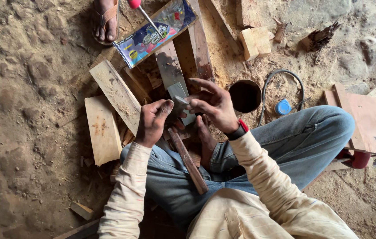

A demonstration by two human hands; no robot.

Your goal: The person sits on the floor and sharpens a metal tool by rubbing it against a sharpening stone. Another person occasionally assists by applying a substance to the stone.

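Note:
I sit cross-legged on a dirt floor. My left hand point(152, 121) and my right hand point(212, 104) both pinch a small grey folded piece, likely sandpaper point(180, 104), in front of me. It lies over the near end of a pale grey flat wooden piece point(172, 73) that reaches away from me. Below my hands a brown wooden stick point(188, 161) slants across my lap. My bare foot point(205, 141) rests beside it.
Wooden planks point(117, 93) and offcuts point(255, 42) lie around. A colourful flat package point(154, 33) leans at the top. Another person's sandalled foot point(106, 20) stands beyond. A dark round hole point(245, 96), a grey hose point(281, 77), a blue cap point(282, 106), and a board point(369, 124) sit right.

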